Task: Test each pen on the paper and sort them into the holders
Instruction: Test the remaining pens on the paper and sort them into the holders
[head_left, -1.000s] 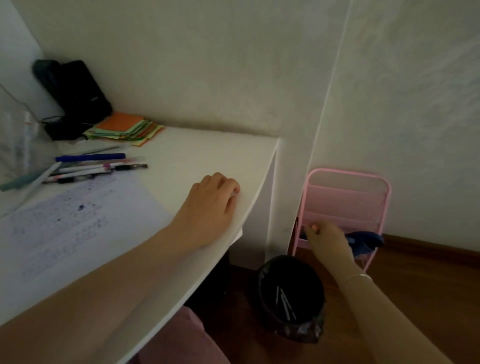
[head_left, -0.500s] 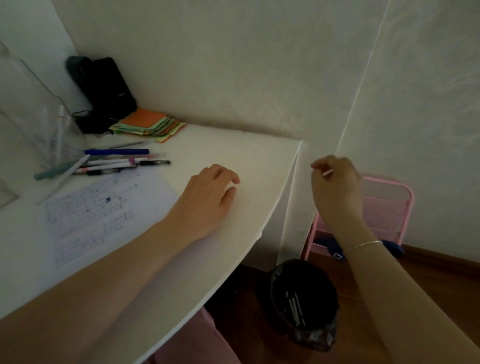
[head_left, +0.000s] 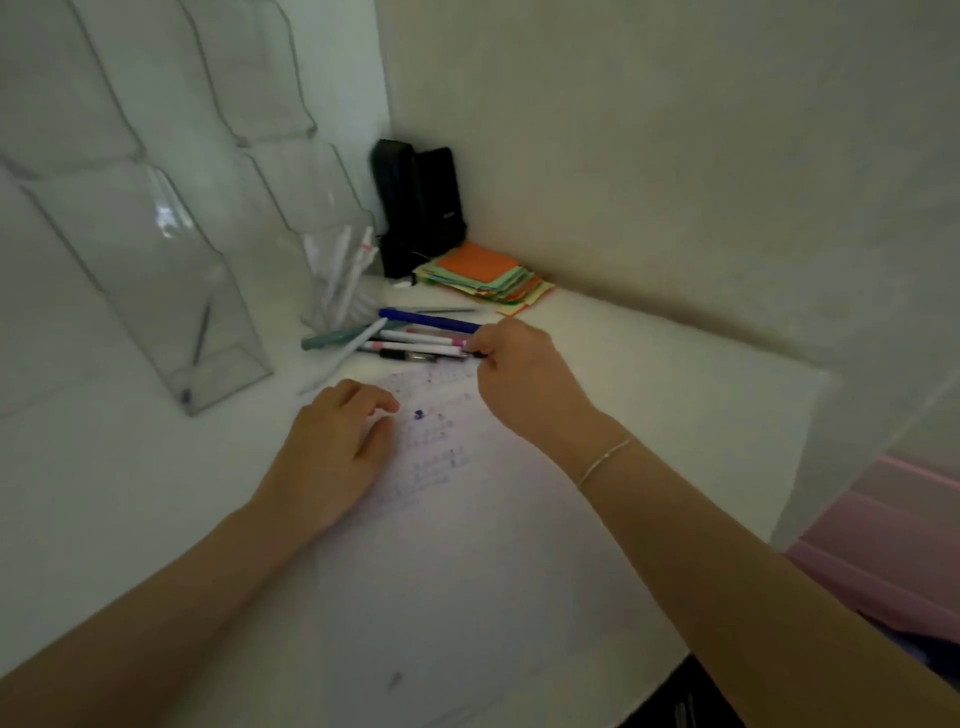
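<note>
Several pens lie in a row at the far end of the paper (head_left: 457, 545): a blue pen (head_left: 428, 319), a white pen with a pink band (head_left: 421, 339), a black pen (head_left: 410, 356) and a teal one (head_left: 337, 336). My right hand (head_left: 514, 371) pinches the right end of the pens nearest the paper, the black one it seems. My left hand (head_left: 337, 447) rests flat on the paper, holding nothing. A clear holder (head_left: 343, 270) behind the row holds several white pens. A nearer clear holder (head_left: 176, 291) holds one dark pen.
A stack of coloured sticky notes (head_left: 488, 278) and a black case (head_left: 421, 205) sit in the desk's back corner. More clear holders (head_left: 156, 78) stand along the left wall. The desk edge (head_left: 795, 452) drops off at the right, with a pink rack (head_left: 883, 545) below.
My right hand came up from the pink rack by the floor and reached across to the row of pens. My left hand slid onto the paper. The view swung left.
</note>
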